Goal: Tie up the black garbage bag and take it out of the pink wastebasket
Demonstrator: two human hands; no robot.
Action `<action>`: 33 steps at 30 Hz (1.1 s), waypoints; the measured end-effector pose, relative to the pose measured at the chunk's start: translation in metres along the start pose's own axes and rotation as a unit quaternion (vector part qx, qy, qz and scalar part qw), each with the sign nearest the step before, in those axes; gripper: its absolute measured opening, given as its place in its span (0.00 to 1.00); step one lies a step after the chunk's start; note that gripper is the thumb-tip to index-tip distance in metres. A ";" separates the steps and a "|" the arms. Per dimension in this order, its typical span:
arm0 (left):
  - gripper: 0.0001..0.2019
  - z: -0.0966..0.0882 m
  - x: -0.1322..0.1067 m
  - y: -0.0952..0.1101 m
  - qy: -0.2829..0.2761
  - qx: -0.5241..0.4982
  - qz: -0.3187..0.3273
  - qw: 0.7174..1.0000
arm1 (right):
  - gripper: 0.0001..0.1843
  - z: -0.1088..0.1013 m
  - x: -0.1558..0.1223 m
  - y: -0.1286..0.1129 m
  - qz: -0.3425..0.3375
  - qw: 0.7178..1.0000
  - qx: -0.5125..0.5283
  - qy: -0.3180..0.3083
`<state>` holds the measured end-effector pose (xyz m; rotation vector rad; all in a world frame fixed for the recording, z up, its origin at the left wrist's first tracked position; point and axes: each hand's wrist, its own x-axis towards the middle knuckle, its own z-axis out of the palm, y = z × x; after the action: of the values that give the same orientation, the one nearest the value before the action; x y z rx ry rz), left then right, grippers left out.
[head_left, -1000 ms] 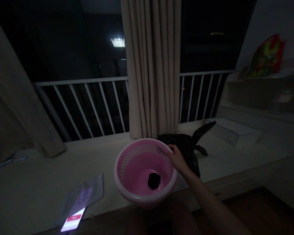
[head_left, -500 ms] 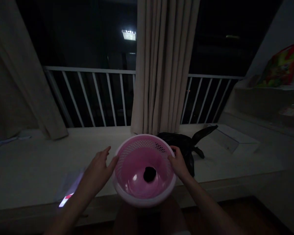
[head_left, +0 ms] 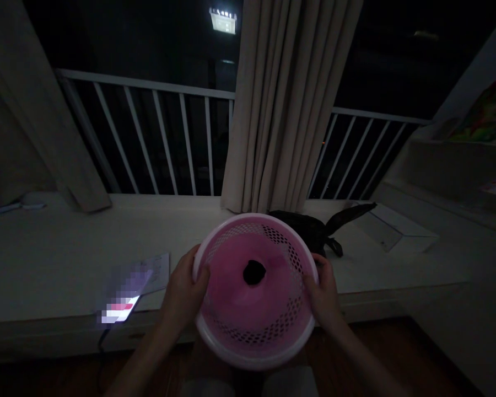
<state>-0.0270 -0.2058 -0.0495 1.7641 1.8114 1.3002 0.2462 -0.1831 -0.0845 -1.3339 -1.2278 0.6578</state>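
A round pink plastic basket (head_left: 231,342) with a perforated wall is held in front of me, above my lap and off the white ledge. My left hand (head_left: 184,292) grips its left rim, fingers curled over the edge. My right hand (head_left: 324,289) clasps the right side of the rim. A small dark lump (head_left: 254,272) lies on the basket's floor. The room is very dim.
A black plastic bag (head_left: 314,229) lies on the white window ledge (head_left: 66,259) just behind the basket. A lit phone (head_left: 122,303) on paper sits at the ledge's front left. A beige curtain (head_left: 276,110) hangs behind, with white railing bars (head_left: 157,143). A clear box (head_left: 391,229) rests at right.
My left hand came in and took the basket's left rim. Both hands lifted the basket off the ledge and drew it toward me. The view tilted downward.
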 end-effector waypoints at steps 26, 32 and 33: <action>0.20 -0.006 0.049 0.031 -0.011 0.176 0.077 0.981 | 0.24 0.012 0.020 0.004 -0.088 0.992 -0.033 -0.078; 0.22 0.003 0.084 0.037 -0.034 0.296 0.092 0.950 | 0.24 0.022 0.049 -0.014 -0.127 0.983 -0.058 -0.122; 0.22 0.005 0.091 0.037 -0.035 0.305 0.095 0.947 | 0.24 0.024 0.054 -0.018 -0.136 0.979 -0.072 -0.135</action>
<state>-0.0184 -0.1276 0.0088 2.3044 2.2046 0.7508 0.2350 -0.1289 -0.0578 -1.1892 -1.6702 0.5748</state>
